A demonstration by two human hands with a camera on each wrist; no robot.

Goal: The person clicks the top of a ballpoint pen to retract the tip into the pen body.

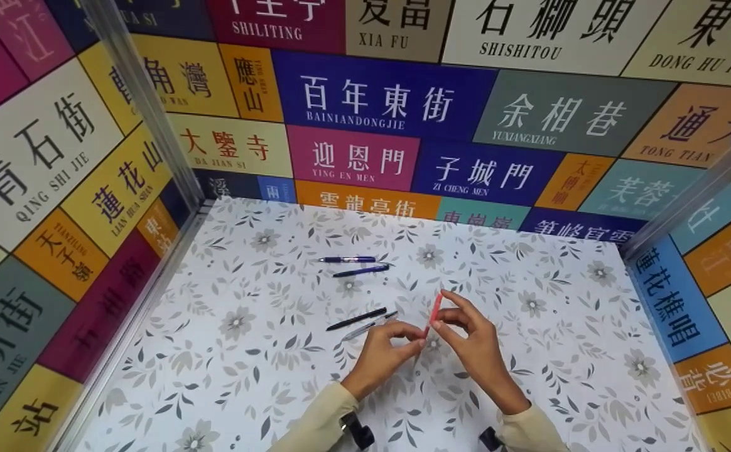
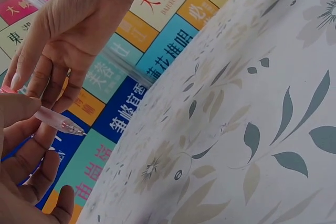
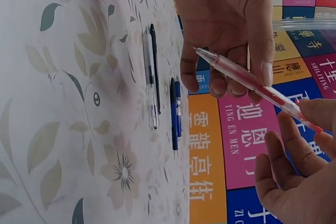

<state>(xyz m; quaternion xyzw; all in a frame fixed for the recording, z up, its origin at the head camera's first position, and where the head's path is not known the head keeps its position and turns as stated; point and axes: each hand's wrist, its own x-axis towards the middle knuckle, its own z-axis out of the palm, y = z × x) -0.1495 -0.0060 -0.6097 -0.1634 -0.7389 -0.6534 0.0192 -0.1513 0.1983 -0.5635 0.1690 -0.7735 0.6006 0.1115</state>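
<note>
Our left hand (image 1: 385, 353) and right hand (image 1: 473, 336) pinching a red pen (image 1: 435, 309), our white floral bench (image 1: 566, 351) bearing four pens (image 1: 357, 319), colourful lettered walls (image 1: 384, 94) on three sides

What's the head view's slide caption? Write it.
Left hand and right hand holding a slim red plastic pen over a white floral tabletop

Bright head view, 2 dimmer wrist views
</note>
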